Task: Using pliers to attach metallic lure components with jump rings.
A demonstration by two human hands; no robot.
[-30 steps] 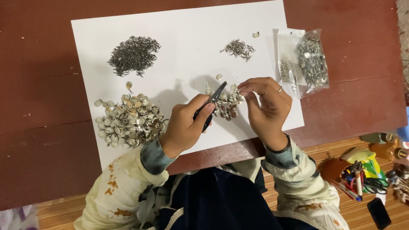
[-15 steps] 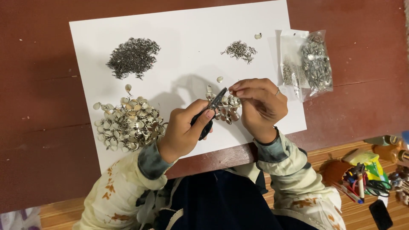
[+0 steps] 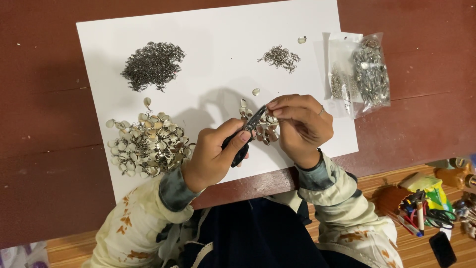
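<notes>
My left hand grips small black-handled pliers, their jaws pointing up and right. My right hand pinches a small metal piece at the plier tips, fingers closed over it. Both hands work above a small cluster of shiny silver discs on a white paper sheet. A large pile of silver disc pieces lies left of my left hand.
A dark heap of tiny metal rings sits at the sheet's upper left, a smaller heap at upper right. Clear bags of metal parts lie on the red-brown table. Pens and scissors lie on the floor at right.
The hands have stayed over the small disc cluster; my right hand's fingers closed in a little toward the plier tips. The piles have not moved.
</notes>
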